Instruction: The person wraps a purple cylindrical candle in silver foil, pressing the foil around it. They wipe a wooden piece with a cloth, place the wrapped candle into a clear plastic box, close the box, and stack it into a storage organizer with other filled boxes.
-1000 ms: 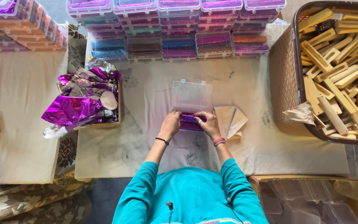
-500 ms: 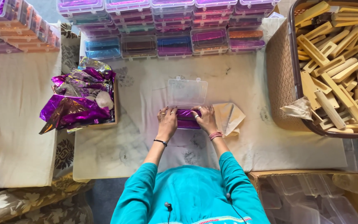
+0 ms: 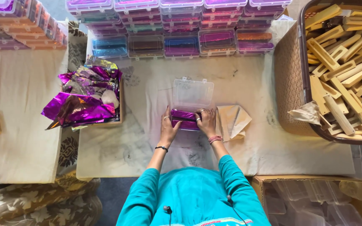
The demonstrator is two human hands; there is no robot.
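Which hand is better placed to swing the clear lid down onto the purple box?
Probably the right hand: its fingers lie just under the raised clear lid, while the left hand sits lower, gripping the purple box on its side.

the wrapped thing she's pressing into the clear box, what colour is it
Shiny purple foil, held by the left hand and right hand in the clear box; head view shows it.

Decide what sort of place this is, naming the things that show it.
Probably a small hand-packing workshop: stacked clear plastic boxes of packed goods, a basket of wooden blocks, and purple foil wrappers on a cloth-covered table.
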